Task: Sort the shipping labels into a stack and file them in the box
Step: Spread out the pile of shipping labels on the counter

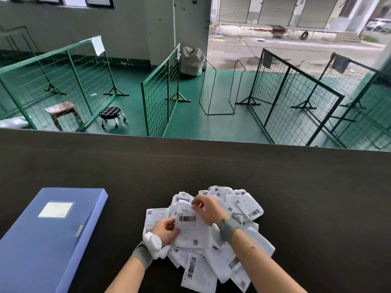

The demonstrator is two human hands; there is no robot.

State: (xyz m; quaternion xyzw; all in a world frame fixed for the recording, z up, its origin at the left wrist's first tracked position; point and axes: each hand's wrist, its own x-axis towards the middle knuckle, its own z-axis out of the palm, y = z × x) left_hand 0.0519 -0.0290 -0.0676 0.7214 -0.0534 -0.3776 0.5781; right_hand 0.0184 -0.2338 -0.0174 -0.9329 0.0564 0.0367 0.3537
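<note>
A loose heap of white shipping labels with barcodes lies on the dark table in front of me. My left hand grips the left edge of one label held flat over the heap, barcode facing up. My right hand pinches the top edge of that same label. A blue file box lies closed on the table to the left, with a white tag on its lid, apart from the heap.
The dark table stretches wide around the heap, its far edge running across the middle of the view. Beyond it are green wire fence panels, a black rolling stool and a wooden stool on a green floor.
</note>
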